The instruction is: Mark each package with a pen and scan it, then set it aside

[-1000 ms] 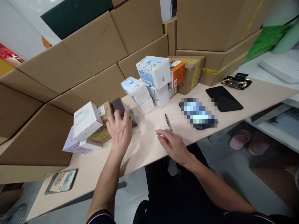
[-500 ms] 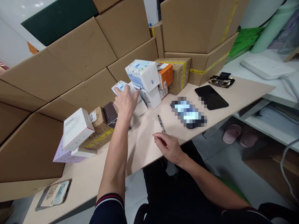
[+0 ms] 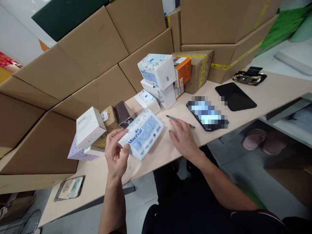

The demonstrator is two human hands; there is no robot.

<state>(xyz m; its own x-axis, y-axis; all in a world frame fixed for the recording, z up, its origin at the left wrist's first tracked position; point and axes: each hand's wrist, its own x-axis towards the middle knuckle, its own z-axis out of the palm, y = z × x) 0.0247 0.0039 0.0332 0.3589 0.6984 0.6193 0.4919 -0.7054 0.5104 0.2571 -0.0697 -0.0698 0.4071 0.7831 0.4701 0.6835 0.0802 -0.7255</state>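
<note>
Your left hand pinched the tissue pack by one end; it looked light, soft and crushable.

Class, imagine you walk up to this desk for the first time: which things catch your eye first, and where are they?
The blue-and-white tissue pack held up in the left hand above the desk's front edge stands out first. Behind it, a stack of tissue packs rises against the cardboard boxes. The right hand rests flat by a pen.
</note>
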